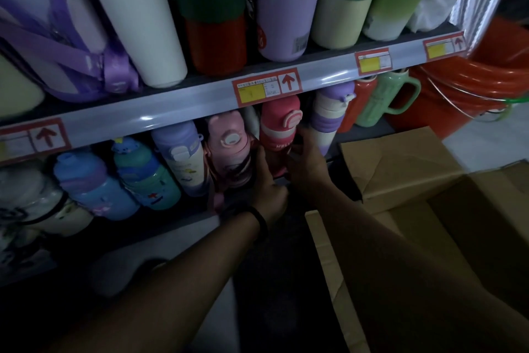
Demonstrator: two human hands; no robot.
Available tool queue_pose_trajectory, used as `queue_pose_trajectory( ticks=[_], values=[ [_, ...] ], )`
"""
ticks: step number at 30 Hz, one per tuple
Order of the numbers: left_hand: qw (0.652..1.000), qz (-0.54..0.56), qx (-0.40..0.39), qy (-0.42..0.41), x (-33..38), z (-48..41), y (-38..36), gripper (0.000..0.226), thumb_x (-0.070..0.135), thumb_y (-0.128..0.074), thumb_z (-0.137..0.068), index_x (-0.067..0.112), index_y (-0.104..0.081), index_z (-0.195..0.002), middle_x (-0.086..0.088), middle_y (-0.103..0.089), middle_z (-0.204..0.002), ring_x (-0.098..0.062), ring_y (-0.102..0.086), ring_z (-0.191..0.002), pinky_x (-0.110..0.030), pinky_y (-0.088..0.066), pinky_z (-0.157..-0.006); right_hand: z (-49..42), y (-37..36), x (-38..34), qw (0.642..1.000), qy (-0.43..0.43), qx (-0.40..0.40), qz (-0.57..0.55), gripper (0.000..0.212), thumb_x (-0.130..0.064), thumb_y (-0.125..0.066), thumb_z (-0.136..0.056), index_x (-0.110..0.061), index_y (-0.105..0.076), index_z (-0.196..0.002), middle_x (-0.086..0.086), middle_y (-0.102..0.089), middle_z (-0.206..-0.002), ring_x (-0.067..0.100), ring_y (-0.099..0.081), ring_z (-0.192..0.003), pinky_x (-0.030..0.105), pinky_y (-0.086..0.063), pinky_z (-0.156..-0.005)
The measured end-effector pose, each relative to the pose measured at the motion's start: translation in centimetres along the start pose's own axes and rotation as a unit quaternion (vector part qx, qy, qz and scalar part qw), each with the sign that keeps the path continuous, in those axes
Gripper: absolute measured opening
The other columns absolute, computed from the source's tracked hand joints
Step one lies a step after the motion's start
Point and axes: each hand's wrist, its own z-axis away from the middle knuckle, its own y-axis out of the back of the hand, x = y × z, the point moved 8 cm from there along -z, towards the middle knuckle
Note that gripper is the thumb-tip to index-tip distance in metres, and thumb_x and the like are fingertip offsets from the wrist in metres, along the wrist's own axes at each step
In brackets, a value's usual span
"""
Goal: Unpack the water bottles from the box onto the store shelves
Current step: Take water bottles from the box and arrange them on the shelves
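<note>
Dim light, orange hose coil [469, 86], pale floor [492, 138]

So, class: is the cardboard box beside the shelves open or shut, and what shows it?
Open. The cardboard box has its flaps folded back, baring a dark inside; whether any bottles remain in it cannot be told.

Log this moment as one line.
step: shelving | left hand: touches red bottle | right hand: holds red bottle | spot: lower shelf | box: open

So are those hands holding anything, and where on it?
The red bottle: the right hand curls round its lower right side, the left hand lies against its lower left. Whether the left truly grips is too dark to tell.
</note>
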Motion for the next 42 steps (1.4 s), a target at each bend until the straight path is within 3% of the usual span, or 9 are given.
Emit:
queue_pose_trajectory(
  ticks=[8,11,14,17,20,25,32,36,42],
  values=[
    [1.000,0.008,-0.019,0.007,0.3,0.4,0.4,0.108,-0.004,-0.057,-0.072,0.012,-0.004,-0.164,0.000,-0.031,-0.157,-0.021,-0.038,-0.144,-0.047,-0.041,-0.118,-0.9,-1.4,0.1,0.999,-0.016,-0.023,0.016,0.066,-0.039,-0.067,-0.081,-0.018,-0.054,-0.142,0.003,-0.072,-0.127,0.021,-0.070,-0.114,0.049,-0.060,-0.097],
    [0.999,-0.018,-0.027,-0.022,0.3,0.7,0.2,0.110,0.005,-0.067,-0.076,0.007,0.000,-0.163,-0.008,-0.022,-0.166,-0.029,-0.028,-0.154,-0.024,-0.030,-0.121,-0.9,-1.5,-0.6,0.999,-0.009,-0.030,0.022,0.069,-0.040,-0.062,-0.079,-0.016,-0.053,-0.143,0.003,-0.071,-0.127,0.022,-0.070,-0.115,0.048,-0.058,-0.099],
    [0.999,0.015,-0.028,-0.029,-0.4,0.4,0.4,0.116,0.016,-0.070,-0.069,0.010,-0.003,-0.163,-0.004,-0.034,-0.159,-0.020,-0.048,-0.141,-0.033,-0.051,-0.106,-1.3,-1.6,-0.4,0.998,-0.019,-0.051,0.021,0.076,-0.045,-0.067,-0.073,-0.018,-0.053,-0.143,0.005,-0.072,-0.127,0.024,-0.070,-0.115,0.051,-0.059,-0.097],
    [0.999,0.019,-0.023,-0.027,-0.3,0.3,0.8,0.107,0.004,-0.061,-0.068,0.009,-0.009,-0.162,-0.006,-0.041,-0.154,-0.006,-0.057,-0.126,-0.021,-0.054,-0.090,-2.0,-1.4,0.3,0.998,-0.034,-0.055,0.006,0.078,-0.037,-0.075,-0.068,-0.017,-0.054,-0.140,0.007,-0.073,-0.126,0.027,-0.071,-0.113,0.056,-0.059,-0.096],
    [1.000,-0.002,-0.003,-0.022,-0.3,0.2,1.4,0.108,0.010,-0.062,-0.066,0.022,-0.012,-0.162,-0.013,-0.042,-0.157,-0.034,-0.054,-0.135,-0.038,-0.057,-0.093,-2.3,-1.6,0.8,0.999,-0.019,-0.042,0.008,0.072,-0.035,-0.074,-0.072,-0.014,-0.055,-0.139,0.009,-0.072,-0.128,0.029,-0.070,-0.116,0.058,-0.057,-0.099],
    [0.999,-0.029,-0.005,-0.019,-1.1,-0.2,1.7,0.110,0.019,-0.069,-0.065,0.049,-0.011,-0.153,-0.004,-0.037,-0.163,-0.029,-0.045,-0.145,-0.063,-0.047,-0.109,-2.7,-2.8,3.1,0.999,-0.015,-0.039,-0.032,0.089,-0.056,-0.079,-0.064,-0.021,-0.048,-0.140,0.005,-0.071,-0.129,0.026,-0.069,-0.120,0.059,-0.056,-0.100],
    [1.000,-0.017,-0.022,0.005,-0.8,-0.1,0.9,0.119,-0.005,-0.070,-0.072,0.027,0.000,-0.163,-0.008,-0.035,-0.164,-0.029,-0.047,-0.142,-0.048,-0.049,-0.110,-1.7,-2.5,1.7,0.998,-0.021,-0.045,-0.043,0.081,-0.057,-0.075,-0.069,-0.021,-0.045,-0.136,0.005,-0.070,-0.127,0.024,-0.067,-0.118,0.058,-0.056,-0.099],
    [1.000,0.004,-0.020,0.010,-1.6,0.1,0.5,0.129,0.015,-0.074,-0.060,0.036,0.003,-0.162,-0.008,-0.037,-0.162,-0.034,-0.052,-0.138,-0.054,-0.053,-0.105,-1.5,-2.6,0.9,0.997,-0.019,-0.067,-0.038,0.085,-0.044,-0.073,-0.075,-0.005,-0.043,-0.143,0.008,-0.066,-0.132,0.023,-0.064,-0.121,0.054,-0.054,-0.104],
    [1.000,-0.013,-0.001,-0.023,-2.4,-0.7,0.8,0.127,0.029,-0.075,-0.059,0.036,-0.001,-0.163,-0.003,-0.031,-0.165,-0.022,-0.042,-0.147,-0.059,-0.045,-0.113,-1.2,-2.8,0.3,0.994,-0.025,-0.108,-0.022,0.070,-0.021,-0.068,-0.094,-0.009,-0.035,-0.154,0.017,-0.058,-0.145,0.030,-0.061,-0.128,0.047,-0.053,-0.106]
  ],
)
